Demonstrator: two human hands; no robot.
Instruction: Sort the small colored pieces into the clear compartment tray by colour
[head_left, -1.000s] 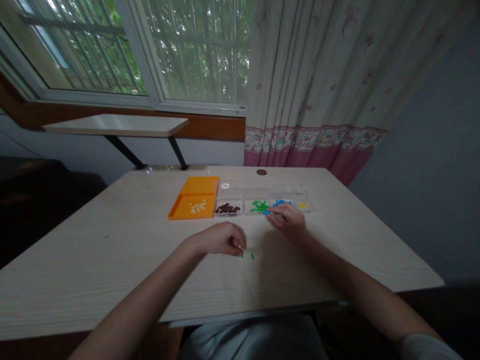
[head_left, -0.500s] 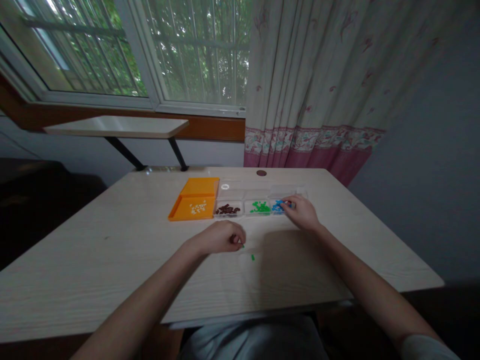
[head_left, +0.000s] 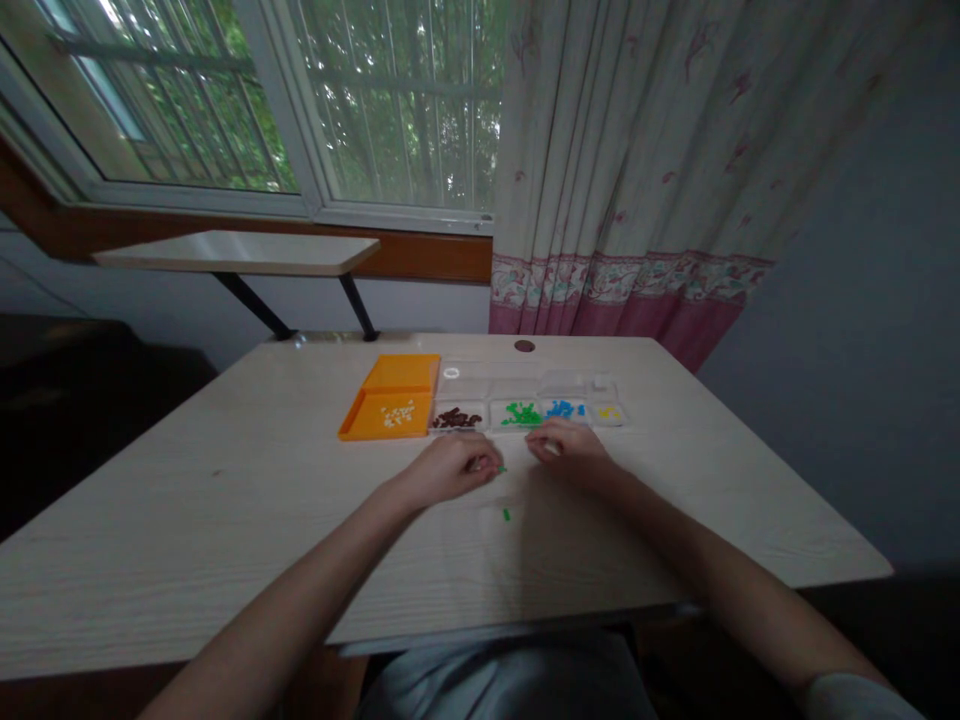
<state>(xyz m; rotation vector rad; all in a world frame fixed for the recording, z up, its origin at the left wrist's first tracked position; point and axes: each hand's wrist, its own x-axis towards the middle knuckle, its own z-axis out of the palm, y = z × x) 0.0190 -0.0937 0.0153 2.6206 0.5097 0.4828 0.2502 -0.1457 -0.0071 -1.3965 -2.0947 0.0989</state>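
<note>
My left hand rests on the pale wooden table with its fingers pinched on a small green bead at their tips. My right hand lies close beside it, fingers curled; what they hold is too small to see. One loose green bead lies on the table just in front of both hands. Behind the hands stands a clear compartment box with brown beads, green beads, blue beads and yellow beads.
An orange tray with several white beads sits left of the clear box. A small dark round object lies at the table's far edge. Behind are a window, a wall shelf and a patterned curtain.
My right hand pulled back from the blue bead compartment toward my left hand. My left hand lifted one green bead off the table and moved forward; one green bead stays behind.
</note>
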